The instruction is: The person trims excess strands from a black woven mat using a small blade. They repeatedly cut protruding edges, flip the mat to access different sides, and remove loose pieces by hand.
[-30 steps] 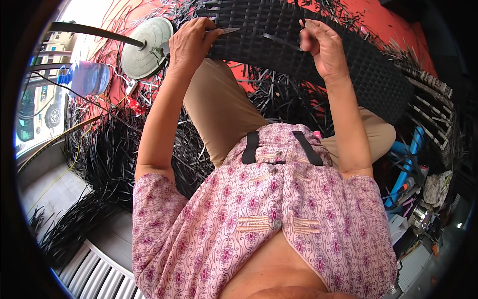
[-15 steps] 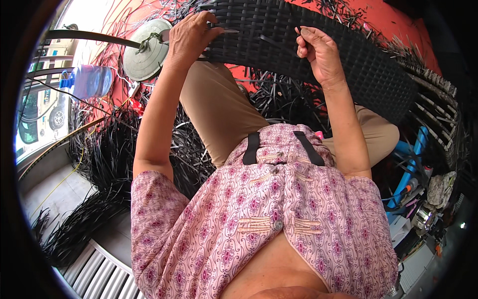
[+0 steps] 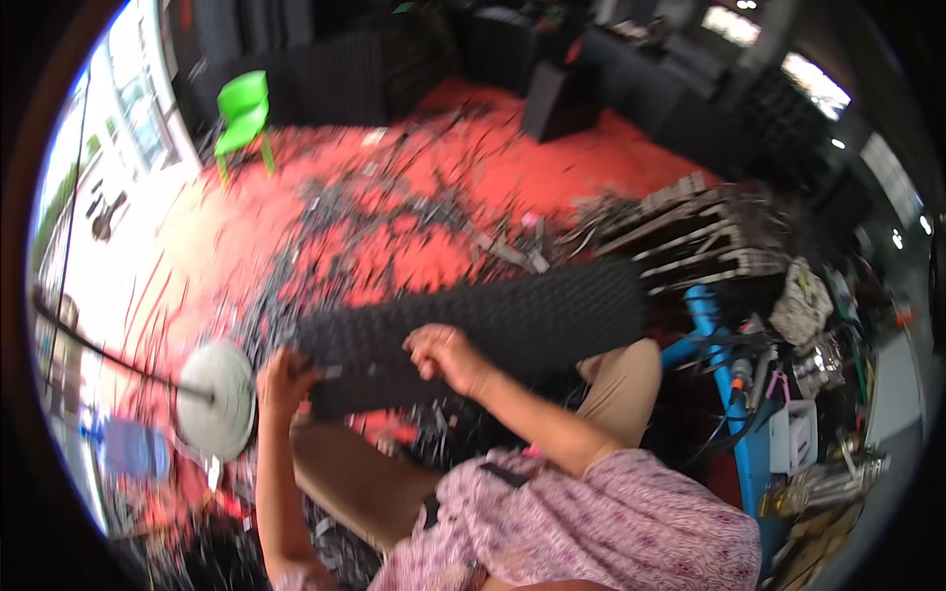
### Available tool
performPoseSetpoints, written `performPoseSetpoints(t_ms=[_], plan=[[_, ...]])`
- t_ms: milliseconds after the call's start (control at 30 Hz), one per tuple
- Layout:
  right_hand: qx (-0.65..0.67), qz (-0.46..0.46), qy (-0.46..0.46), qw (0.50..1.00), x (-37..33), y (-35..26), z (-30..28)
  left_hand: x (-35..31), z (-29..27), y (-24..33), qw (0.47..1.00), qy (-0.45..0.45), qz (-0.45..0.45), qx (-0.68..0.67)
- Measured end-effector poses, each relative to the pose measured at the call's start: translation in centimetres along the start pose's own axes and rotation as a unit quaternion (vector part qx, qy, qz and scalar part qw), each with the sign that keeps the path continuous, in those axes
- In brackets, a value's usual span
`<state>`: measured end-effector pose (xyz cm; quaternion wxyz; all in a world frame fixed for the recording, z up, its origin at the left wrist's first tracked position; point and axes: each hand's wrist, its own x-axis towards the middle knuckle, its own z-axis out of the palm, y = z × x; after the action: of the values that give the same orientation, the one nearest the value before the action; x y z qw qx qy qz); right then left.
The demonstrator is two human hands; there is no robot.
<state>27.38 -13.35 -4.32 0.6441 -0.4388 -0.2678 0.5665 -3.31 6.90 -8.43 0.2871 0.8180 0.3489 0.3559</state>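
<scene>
A long black woven panel [image 3: 483,320] of flat strips lies across my lap. At its left end is my left hand [image 3: 286,382], its fingers closed around a slim metal tool [image 3: 332,371] that points right over the weave. My right hand [image 3: 448,357] is over the middle of the panel with its fingers curled. Motion blur hides what, if anything, lies in those fingers, and whether they touch the panel.
Loose black strips [image 3: 345,222] litter the red floor [image 3: 394,163]. A pale round disc [image 3: 217,402] with a dark pole and a blue plastic jug [image 3: 138,448] stand left. A blue frame [image 3: 724,369] and tools are right. Farther off is a green chair [image 3: 243,113].
The view has swung up, bringing the room's far side into sight. My right hand has come nearer to my left hand. The left hand stays at the panel's left end with the tool.
</scene>
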Motion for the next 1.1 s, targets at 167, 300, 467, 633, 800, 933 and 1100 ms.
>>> performPoseSetpoints(t_ms=[167,300,467,633,800,933,1100], plan=[[0.074,0.017,-0.041,0.996,0.6,0.7,-2.5,1.8,-1.0,5.8,0.995,-0.033,0.026,0.087],[0.089,0.015,-0.04,0.995,-0.1,0.7,-2.3,1.6,-1.3,7.5,0.991,-0.03,0.045,0.125],[0.099,0.017,-0.043,0.994,0.3,1.3,-2.2,1.0,-2.1,5.0,0.979,-0.044,0.089,0.177],[0.079,-0.004,-0.005,0.997,-0.7,0.1,-1.3,1.8,-2.2,5.7,0.98,-0.066,0.083,0.168],[0.099,0.02,-0.049,0.994,-0.5,0.0,-1.9,1.7,-2.2,5.8,0.984,-0.067,0.076,0.148],[0.092,0.041,-0.044,0.994,-0.3,0.0,-1.9,1.5,-2.0,6.1,0.987,-0.072,0.071,0.128],[0.089,0.035,-0.042,0.995,-0.3,-0.1,-1.8,1.6,-1.5,5.6,0.996,-0.076,-0.015,0.048]])
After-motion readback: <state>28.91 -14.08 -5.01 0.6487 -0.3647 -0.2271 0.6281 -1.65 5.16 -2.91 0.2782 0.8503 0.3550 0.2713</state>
